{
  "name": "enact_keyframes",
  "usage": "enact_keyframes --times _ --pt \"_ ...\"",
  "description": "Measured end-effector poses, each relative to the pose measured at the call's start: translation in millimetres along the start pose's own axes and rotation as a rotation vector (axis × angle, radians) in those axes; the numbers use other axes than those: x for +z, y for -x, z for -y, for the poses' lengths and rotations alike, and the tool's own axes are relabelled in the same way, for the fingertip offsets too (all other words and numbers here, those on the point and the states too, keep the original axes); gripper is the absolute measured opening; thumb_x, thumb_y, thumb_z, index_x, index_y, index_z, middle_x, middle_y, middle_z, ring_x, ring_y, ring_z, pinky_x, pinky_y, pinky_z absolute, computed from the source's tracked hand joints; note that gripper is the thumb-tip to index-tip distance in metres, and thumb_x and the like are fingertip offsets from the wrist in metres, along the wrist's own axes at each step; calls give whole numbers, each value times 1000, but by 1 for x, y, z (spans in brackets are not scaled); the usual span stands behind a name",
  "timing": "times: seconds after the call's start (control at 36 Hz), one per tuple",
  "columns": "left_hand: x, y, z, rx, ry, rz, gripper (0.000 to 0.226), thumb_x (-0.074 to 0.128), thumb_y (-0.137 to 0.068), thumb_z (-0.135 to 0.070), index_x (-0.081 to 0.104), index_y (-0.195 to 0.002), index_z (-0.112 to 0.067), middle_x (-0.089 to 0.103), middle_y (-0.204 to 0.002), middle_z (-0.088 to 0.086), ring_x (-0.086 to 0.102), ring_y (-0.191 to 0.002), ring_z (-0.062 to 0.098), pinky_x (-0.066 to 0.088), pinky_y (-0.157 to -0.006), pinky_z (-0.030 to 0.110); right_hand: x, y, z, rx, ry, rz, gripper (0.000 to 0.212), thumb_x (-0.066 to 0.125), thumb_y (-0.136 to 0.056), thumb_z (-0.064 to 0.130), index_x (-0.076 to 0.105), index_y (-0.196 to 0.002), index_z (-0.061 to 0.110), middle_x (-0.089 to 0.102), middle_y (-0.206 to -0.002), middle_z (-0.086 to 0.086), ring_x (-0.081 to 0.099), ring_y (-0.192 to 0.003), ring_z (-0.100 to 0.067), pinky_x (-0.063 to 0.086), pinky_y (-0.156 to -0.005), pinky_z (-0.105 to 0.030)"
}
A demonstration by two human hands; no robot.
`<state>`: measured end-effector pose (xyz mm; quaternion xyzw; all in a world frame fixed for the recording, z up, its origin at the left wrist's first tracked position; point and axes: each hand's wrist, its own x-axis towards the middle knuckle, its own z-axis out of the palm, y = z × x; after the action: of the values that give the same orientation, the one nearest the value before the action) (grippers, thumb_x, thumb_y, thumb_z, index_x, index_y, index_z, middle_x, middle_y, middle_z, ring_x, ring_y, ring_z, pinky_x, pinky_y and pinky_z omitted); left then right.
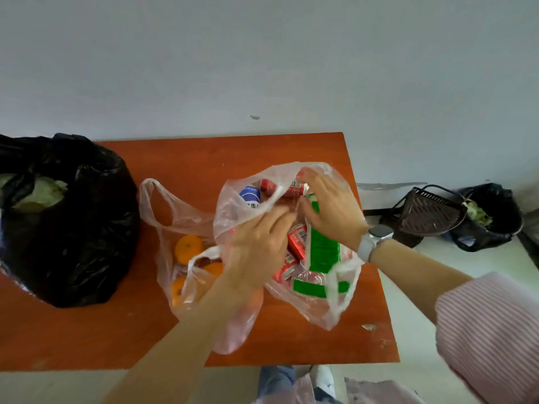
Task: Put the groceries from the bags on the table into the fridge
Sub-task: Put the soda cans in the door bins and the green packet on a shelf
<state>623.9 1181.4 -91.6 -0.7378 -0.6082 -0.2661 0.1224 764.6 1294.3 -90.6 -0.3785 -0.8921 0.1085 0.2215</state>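
A clear plastic bag [338, 301] sits on the orange table [204, 158], holding red cans [296, 239], a blue-capped bottle [250, 195] and green-and-white cartons [322, 252]. My left hand [259, 243] pinches the bag's near rim and pulls it open. My right hand [332, 208], with a watch on the wrist, reaches into the bag and wraps around the top of the upright green carton. A second clear bag [163, 205] to the left holds oranges [188, 247]. A black bag [67, 228] with pale leafy greens showing stands at the far left.
The table stands against a pale wall. On the floor to the right are a dark plastic basket [428, 214] and a black bin [490, 220] with green scraps. Pink striped cloth lies at the lower right. The fridge is not in view.
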Motion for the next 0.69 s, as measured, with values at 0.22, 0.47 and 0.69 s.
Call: enact_keyframes --times 0.22,0.47,0.69 --pt "9 -57 47 -215 -158 186 90 71 -73 -49 24 -146 -25 21 -153 18 24 -137 42 14 -110 47 5 -7 -30 -19 139 12 70 67 -78 33 29 -135 17 44 -132 -12 38 -124 -27 34 -103 -48" --pt "74 -67 97 -308 -191 688 92 51 -77 -70 -5 -145 -42 -19 -156 2 -20 -139 40 13 -109 66 31 -31 -56 -16 337 359 65 42 -79 46 26 -140 28 35 -145 -9 32 -134 -33 29 -103 -57" --pt "123 -65 150 -749 305 660 38 36 -99 -39 64 -88 -16 64 -87 9 62 -93 31 40 -70 32 83 -69 -87 -7 143 494 62 13 -90 50 22 -146 25 19 -155 -2 13 -143 -22 9 -118 -39"
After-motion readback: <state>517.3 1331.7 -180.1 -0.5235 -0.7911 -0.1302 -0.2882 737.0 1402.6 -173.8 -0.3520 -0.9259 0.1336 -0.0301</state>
